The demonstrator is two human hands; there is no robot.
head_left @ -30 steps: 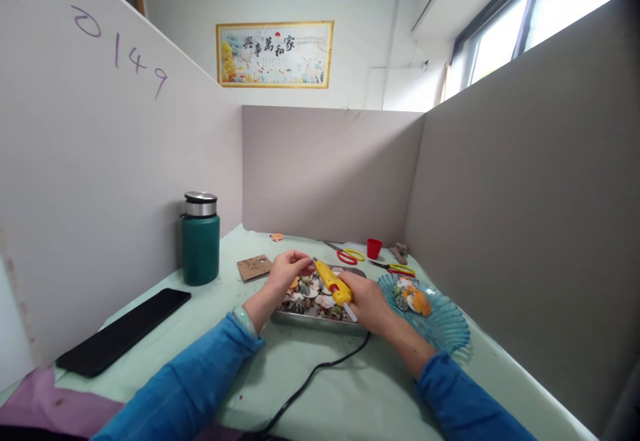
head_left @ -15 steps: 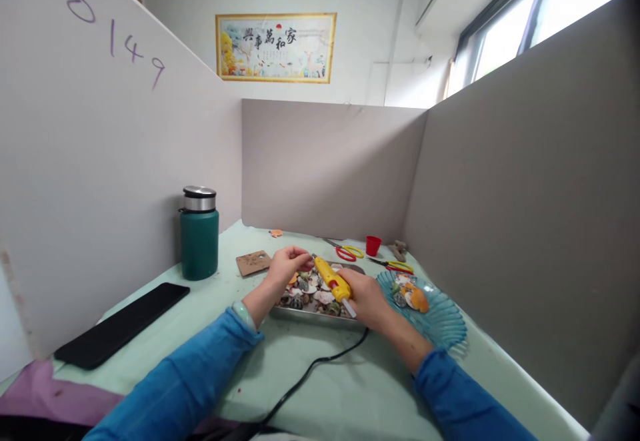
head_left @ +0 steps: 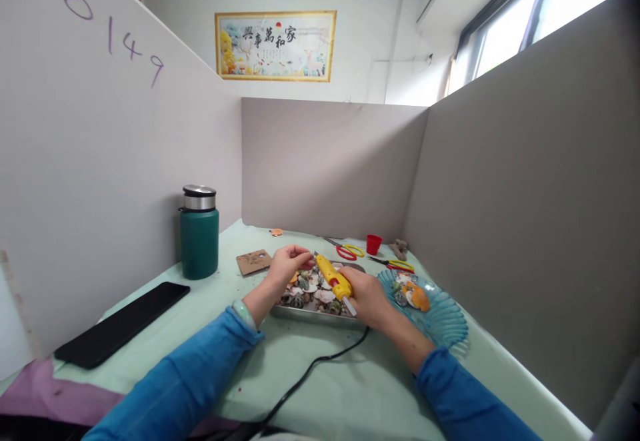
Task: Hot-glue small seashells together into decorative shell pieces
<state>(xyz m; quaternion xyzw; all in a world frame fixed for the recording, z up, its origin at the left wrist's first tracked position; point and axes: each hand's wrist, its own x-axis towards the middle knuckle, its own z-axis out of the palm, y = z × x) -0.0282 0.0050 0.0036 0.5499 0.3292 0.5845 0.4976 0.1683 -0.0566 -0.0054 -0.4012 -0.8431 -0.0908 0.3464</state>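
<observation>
My right hand point(head_left: 364, 292) is wrapped round a yellow hot glue gun point(head_left: 333, 277), its nozzle pointing up and left. A pale glue stick point(head_left: 349, 306) pokes out of the gun's back end. Close to the nozzle, my left hand point(head_left: 290, 266) has its fingertips pinched together; whatever sits between them is too small to make out. Both hands are above a metal tray point(head_left: 315, 316) filled with seashells point(head_left: 325, 296). On the right, a blue scalloped glass plate point(head_left: 445, 318) carries several shells, an orange one point(head_left: 420, 299) among them.
A black cord point(head_left: 310, 369) runs across the green tablecloth from the front edge. Left stand a green bottle point(head_left: 199, 244) and a black phone-like slab point(head_left: 123, 324). Behind lie a brown card point(head_left: 253, 262), scissors point(head_left: 350, 251), more scissors point(head_left: 397, 265) and a red cup point(head_left: 373, 244). Grey partitions enclose the table.
The glue gun's nozzle has shifted very slightly to the right, away from my left fingertips. Otherwise both hands stay in nearly the same place.
</observation>
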